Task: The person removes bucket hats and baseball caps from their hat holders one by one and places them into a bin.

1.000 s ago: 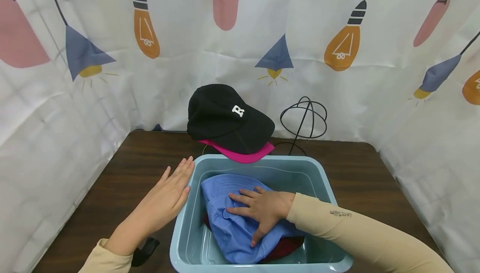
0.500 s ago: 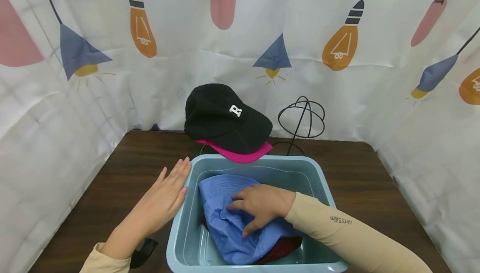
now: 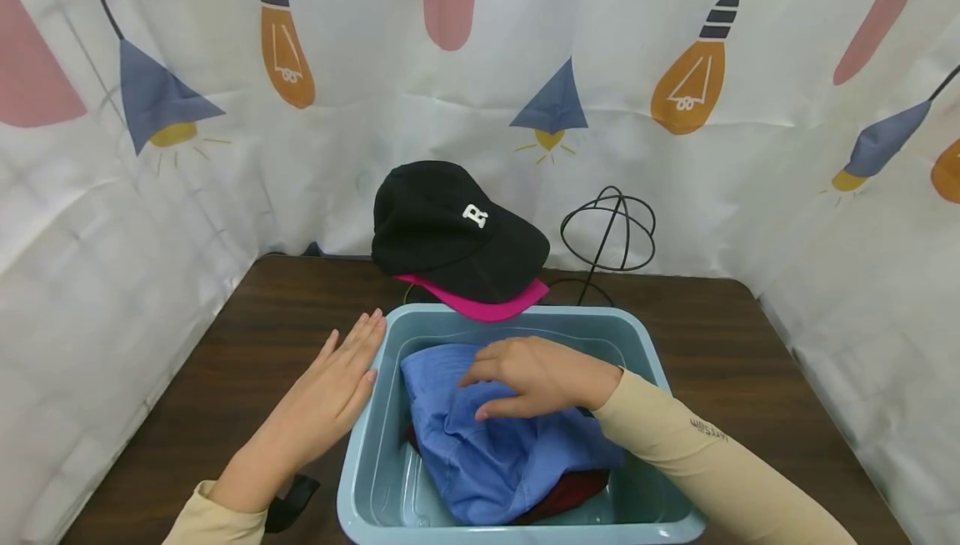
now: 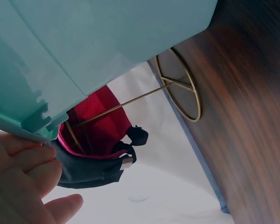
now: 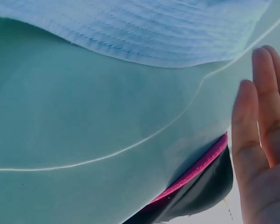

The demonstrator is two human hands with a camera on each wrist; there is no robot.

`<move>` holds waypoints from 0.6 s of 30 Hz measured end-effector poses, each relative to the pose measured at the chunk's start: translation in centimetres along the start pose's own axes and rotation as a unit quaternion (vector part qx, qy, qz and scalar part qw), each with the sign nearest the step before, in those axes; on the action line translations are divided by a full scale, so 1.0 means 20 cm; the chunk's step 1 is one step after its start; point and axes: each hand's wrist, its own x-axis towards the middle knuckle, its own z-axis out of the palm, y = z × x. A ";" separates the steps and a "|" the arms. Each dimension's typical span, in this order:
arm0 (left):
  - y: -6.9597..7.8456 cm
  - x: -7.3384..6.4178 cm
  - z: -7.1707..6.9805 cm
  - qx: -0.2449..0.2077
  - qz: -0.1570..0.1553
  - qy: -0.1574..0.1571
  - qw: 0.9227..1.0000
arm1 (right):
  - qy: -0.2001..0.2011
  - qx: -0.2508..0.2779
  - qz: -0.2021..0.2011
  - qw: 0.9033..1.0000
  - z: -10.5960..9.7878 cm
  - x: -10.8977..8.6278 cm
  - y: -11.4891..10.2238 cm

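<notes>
Dark-red item [image 3: 566, 497] mostly hidden under blue hat [image 3: 480, 462]; sleeve lettering [image 3: 708, 429] unreadable.

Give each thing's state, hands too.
Light-blue plastic tub: upright
Blue cloth hat: crumpled, inside tub
Dark-red cloth: mostly covered by hat
Black cloth cap: resting on gold wire stand
Black wire stand: bare, upright
Left hand: fingers straight, at tub rim
Right hand: above hat, gripping nothing

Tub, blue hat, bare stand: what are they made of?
Tub: likely molded plastic, smooth and glossy; highlights along rim and walls.
Blue hat: woven fabric, perhaps cotton, matte; soft folds, stitched rows on the brim.
Bare stand: probably metal wire, dark finish; thin rods hold a dome shape.
</notes>
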 end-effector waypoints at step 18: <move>0.02 0.00 -0.02 -0.011 -0.023 -0.006 1.000 | 0.231 -0.047 -0.020 0.972 -0.14 0.05 0.06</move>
